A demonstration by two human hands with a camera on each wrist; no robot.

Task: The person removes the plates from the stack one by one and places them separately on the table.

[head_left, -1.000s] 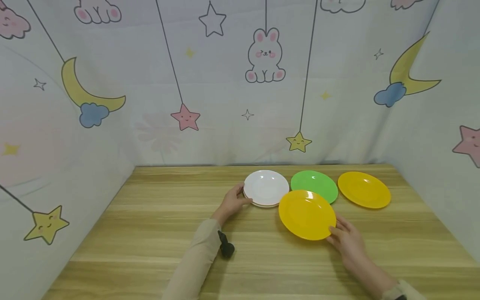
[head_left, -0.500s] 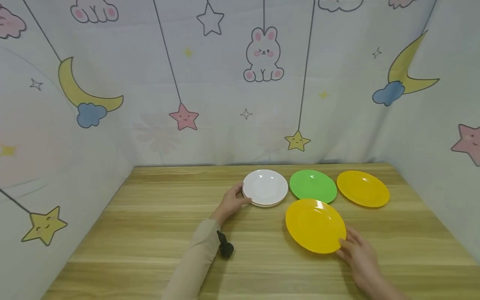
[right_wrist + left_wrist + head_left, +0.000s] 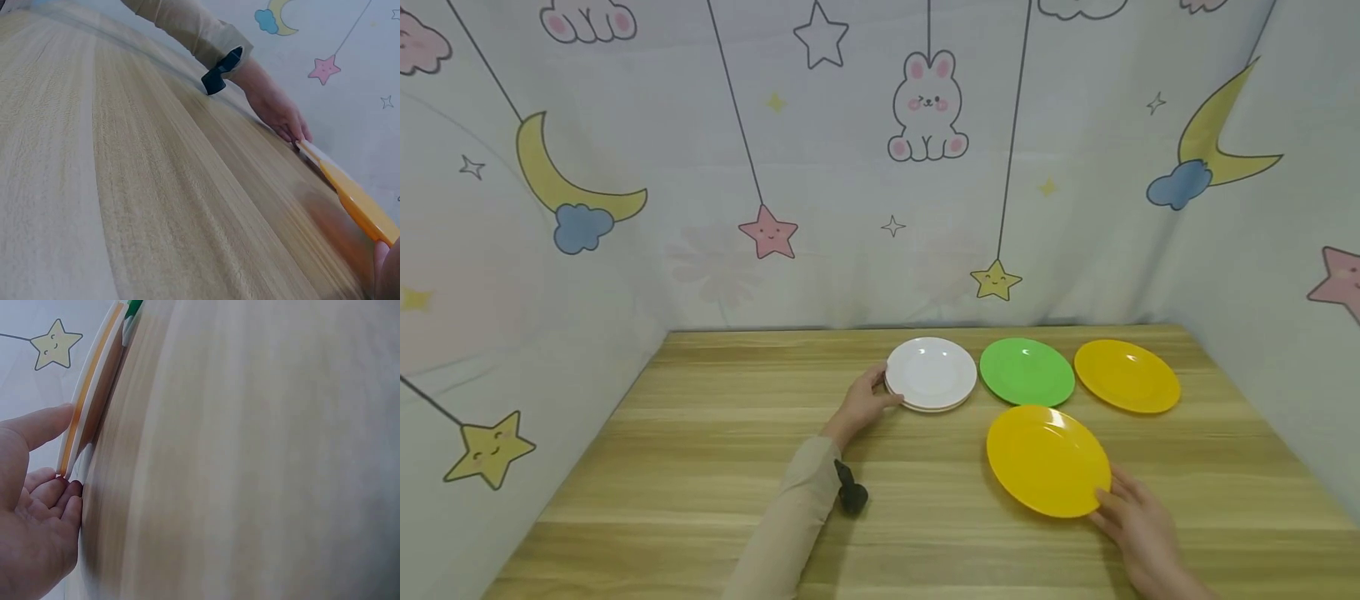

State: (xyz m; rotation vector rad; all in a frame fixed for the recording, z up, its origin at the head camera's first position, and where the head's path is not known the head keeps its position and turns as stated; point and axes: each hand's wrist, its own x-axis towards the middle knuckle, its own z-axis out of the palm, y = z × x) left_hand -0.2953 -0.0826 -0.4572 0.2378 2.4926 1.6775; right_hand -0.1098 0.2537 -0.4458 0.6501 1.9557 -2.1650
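My left hand (image 3: 859, 406) pinches the left rim of a small stack of plates, with a white plate (image 3: 931, 372) on top. From the left wrist view, the stack's edge (image 3: 94, 381) shows an orange band between white ones, thumb on one side and curled fingers on the other. My right hand (image 3: 1138, 527) grips the right rim of a yellow plate (image 3: 1048, 461), held tilted above the table in front of a green plate (image 3: 1027, 372). Only a little of that hand shows at the right wrist view's corner, beside the yellow plate's edge (image 3: 359, 203).
Another yellow plate (image 3: 1127, 376) lies at the back right of the wooden table (image 3: 700, 467), to the right of the green one. Behind and at both sides hangs a pale curtain (image 3: 850, 167) printed with stars, moons and a rabbit. A black device (image 3: 852, 492) sits at the left wrist.
My right hand has drawn the yellow plate toward the right and nearer to me, off the front of the green plate, which now shows almost whole. The left hand stays on the stack.
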